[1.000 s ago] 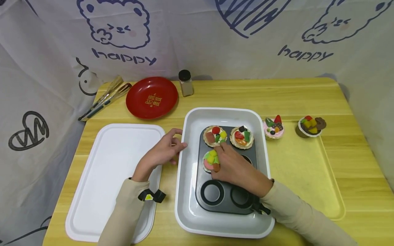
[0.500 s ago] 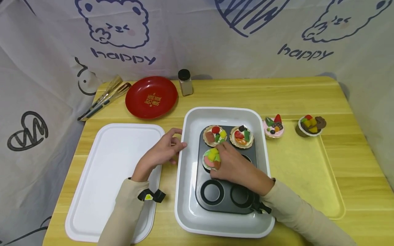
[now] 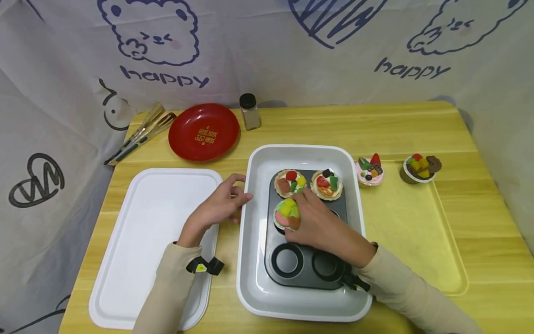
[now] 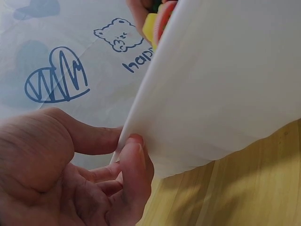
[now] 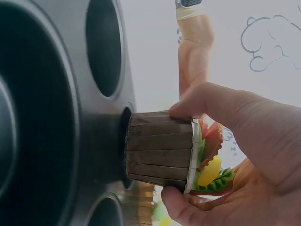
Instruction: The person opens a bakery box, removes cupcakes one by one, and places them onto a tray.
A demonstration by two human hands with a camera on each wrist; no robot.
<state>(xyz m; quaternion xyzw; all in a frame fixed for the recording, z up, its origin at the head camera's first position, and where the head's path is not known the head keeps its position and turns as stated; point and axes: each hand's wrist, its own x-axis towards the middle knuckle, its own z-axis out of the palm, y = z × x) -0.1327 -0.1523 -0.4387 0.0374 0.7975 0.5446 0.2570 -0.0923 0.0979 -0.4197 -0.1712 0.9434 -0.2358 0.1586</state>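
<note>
In the head view my right hand (image 3: 314,220) holds a toy cupcake (image 3: 287,214) with yellow, green and pink topping over the left middle hollow of a dark muffin pan (image 3: 306,257). Seen from the right wrist, thumb and fingers grip its brown pleated paper cup (image 5: 160,148) near the rim, and the base is right at the hollow's mouth. The pan lies inside a white tub (image 3: 254,278). My left hand (image 3: 223,202) pinches the tub's left rim between thumb and fingers, as the left wrist view shows. Two fruit tarts, one left (image 3: 290,182) and one right (image 3: 327,184), fill the far hollows.
A white tray (image 3: 158,241) lies left of the tub, a yellow tray (image 3: 410,236) right. A pink cupcake (image 3: 369,170) and a chocolate cupcake (image 3: 418,168) stand at the yellow tray's far edge. Behind are tongs (image 3: 142,137), a red plate (image 3: 204,132) and a black-capped jar (image 3: 250,112).
The cupcake in my right hand has risen slightly, and more of the dark hollow shows below it. My left hand has stayed at the tub's rim.
</note>
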